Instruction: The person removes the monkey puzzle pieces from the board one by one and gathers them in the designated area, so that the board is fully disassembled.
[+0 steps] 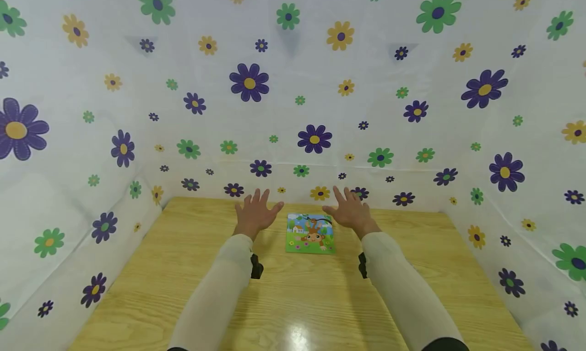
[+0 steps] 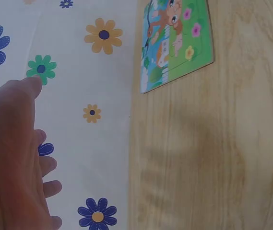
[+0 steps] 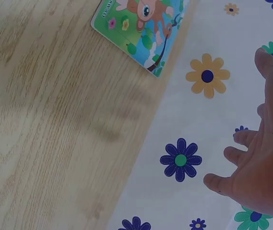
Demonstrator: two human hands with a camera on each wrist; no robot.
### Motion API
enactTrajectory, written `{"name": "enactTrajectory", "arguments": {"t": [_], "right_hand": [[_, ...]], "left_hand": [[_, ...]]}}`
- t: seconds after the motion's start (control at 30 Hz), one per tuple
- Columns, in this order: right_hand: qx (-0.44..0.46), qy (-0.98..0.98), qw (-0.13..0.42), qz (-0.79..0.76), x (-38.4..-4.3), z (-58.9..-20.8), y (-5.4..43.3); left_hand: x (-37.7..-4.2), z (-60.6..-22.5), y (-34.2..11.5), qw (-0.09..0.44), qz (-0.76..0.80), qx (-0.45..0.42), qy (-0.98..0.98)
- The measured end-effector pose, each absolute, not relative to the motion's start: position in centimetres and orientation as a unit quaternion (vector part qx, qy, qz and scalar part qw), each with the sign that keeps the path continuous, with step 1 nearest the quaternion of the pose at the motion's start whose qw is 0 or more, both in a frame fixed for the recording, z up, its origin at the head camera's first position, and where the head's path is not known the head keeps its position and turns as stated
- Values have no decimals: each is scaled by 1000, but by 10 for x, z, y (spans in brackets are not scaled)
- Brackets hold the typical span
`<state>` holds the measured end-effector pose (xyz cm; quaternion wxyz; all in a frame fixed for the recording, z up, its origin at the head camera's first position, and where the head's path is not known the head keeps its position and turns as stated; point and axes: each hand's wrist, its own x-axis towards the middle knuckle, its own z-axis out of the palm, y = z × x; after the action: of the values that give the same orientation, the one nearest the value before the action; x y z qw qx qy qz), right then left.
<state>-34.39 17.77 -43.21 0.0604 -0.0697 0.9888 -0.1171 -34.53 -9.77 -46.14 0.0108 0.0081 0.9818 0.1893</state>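
Blue-and-green square board with a cartoon monkey (image 1: 310,234) lay near the far edge of the pale yellow wood-grain surface (image 1: 297,290), between left hand (image 1: 256,213) and right hand (image 1: 351,212). Both hovered, fingers spread, holding nothing. White flower-printed sheet (image 1: 293,61) behind.

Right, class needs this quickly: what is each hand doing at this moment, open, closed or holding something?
Left hand: open, holding nothing.
Right hand: open, holding nothing.
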Motion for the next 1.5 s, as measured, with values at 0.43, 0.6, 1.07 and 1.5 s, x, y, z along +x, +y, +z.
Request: {"name": "enactTrajectory", "arguments": {"t": [0.43, 0.6, 1.07, 1.5], "right_hand": [[-101, 985, 70, -124, -351, -452, 171], [-111, 983, 62, -130, -354, -464, 164], [-123, 976, 82, -162, -351, -491, 147], [-151, 970, 100, -162, -359, -512, 133]], "left_hand": [[-338, -490, -86, 30, 215, 19, 976], [-334, -499, -82, 35, 225, 25, 973], [-327, -530, -70, 63, 210, 82, 972], [-316, -541, -64, 88, 195, 103, 971]]}}
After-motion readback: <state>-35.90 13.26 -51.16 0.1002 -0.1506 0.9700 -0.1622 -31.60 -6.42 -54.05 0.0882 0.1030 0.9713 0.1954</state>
